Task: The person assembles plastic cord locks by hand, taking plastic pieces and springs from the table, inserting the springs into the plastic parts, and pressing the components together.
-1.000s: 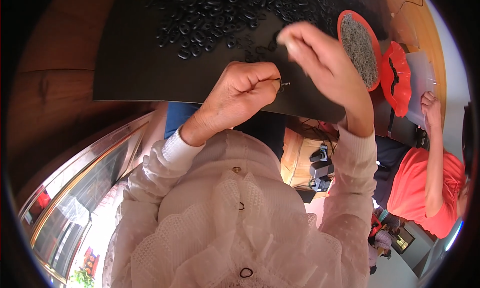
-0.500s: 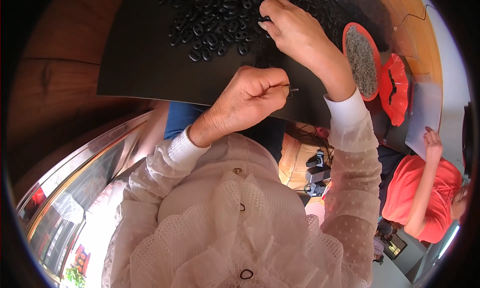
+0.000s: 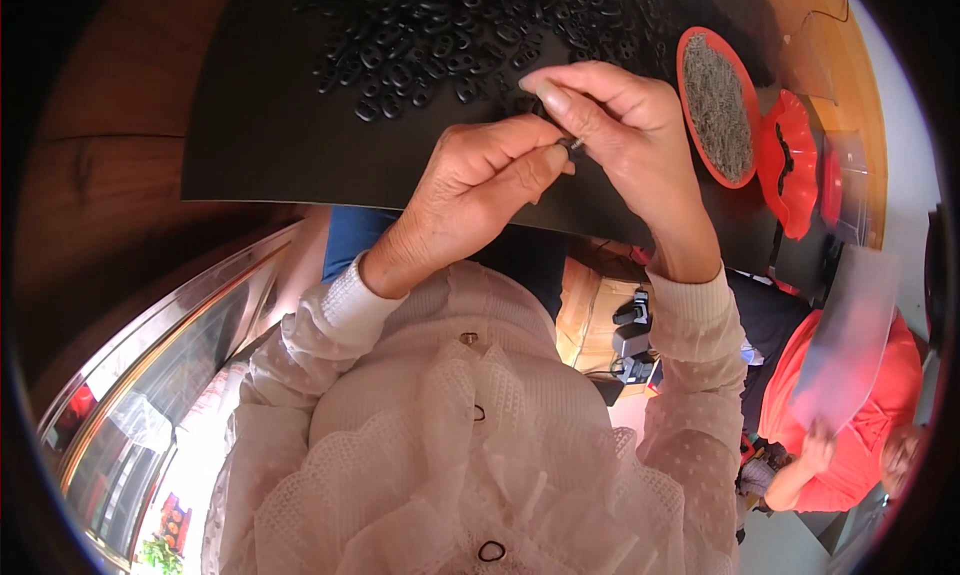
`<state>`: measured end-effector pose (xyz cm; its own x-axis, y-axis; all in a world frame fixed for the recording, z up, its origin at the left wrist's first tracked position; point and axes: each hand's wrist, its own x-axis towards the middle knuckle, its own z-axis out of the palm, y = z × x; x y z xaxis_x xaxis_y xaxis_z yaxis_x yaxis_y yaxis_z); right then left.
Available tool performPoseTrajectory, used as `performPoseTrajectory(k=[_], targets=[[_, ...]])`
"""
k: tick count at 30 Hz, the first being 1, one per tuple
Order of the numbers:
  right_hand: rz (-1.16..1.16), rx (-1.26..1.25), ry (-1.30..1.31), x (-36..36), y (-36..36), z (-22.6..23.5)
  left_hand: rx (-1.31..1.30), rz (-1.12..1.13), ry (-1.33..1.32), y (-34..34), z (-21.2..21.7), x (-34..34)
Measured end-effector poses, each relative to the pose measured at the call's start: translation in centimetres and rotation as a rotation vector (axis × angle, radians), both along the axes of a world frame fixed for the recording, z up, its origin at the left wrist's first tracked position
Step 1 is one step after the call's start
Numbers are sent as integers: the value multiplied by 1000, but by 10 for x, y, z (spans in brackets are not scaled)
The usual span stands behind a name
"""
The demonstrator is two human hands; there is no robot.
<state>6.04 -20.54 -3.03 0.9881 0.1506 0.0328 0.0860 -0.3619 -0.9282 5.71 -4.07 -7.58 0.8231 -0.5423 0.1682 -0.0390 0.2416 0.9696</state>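
Head view: left hand (image 3: 485,170), centre of frame, thumb and finger pinched on a small part (image 3: 576,144), dark and metallic; right hand (image 3: 635,125), fingers curled beside it, hold unclear. Step, judged: two-handed fingertip work; next move calls for steady alignment. Black links (image 3: 440,50), upper centre; grey metal pieces (image 3: 716,110), red bowl (image 3: 739,183), upper right.

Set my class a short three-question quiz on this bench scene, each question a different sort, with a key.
1. True or false: the left hand and right hand are close together, nearer the body than the heap of black pieces.
2. What fills the dish nearest the right hand? (a) water (b) grey bits (c) coins
3. Fill the gap: the wavy-edged dish on its right is coloured ____.

Key: 1 true; 2 b; 3 red.
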Motion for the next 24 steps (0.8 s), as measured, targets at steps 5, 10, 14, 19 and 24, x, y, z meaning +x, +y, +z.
performPoseTrajectory(k=[5, 10, 14, 19, 24], targets=[[-3, 0, 73, -18, -6, -4, -44, 24, 90, 0, 1, 0], [-83, 179, 182, -28, -15, -5, -33, 14, 63, -1, 2, 0], [-138, 251, 99, -25, -5, 0, 28, -3, 40, 1, 6, -2], [-69, 206, 287, -30, -11, -1, 27, -1, 57, 1, 8, -2], [-111, 208, 308, -31, -25, 12, 26, 17, 115, 1, 7, 0]])
